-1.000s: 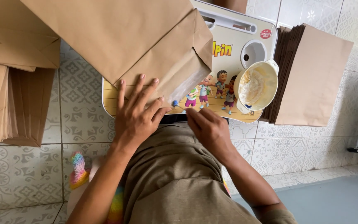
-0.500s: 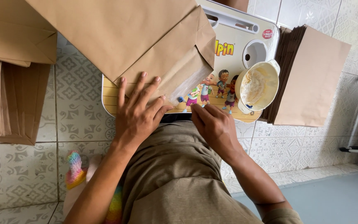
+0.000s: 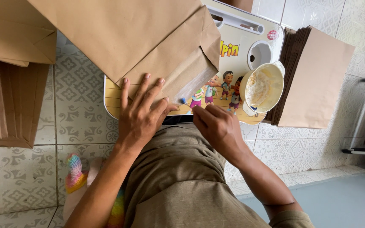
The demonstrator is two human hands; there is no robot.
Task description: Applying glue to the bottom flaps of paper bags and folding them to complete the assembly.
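head view: the left hand (image 3: 142, 116) lies flat, fingers spread, pressing the folded brown paper bag (image 3: 148, 46) onto the small cartoon-printed lap counter (image 3: 250, 46). the right hand (image 3: 218, 126) has its grip pinched on something small at the bag's lower flap; what it is i cannot tell. if the left palm lifts, the fold could likely spring open and crease crooked. the cream plastic bowl with pale paste (image 3: 262, 88) sits near the right hand, so a careless elbow might tip it onto the stack of brown paper sheets (image 3: 317, 80).

A paper bag (image 3: 148, 46) lies on the lap table (image 3: 241, 46), a bowl (image 3: 262, 87) at its right.
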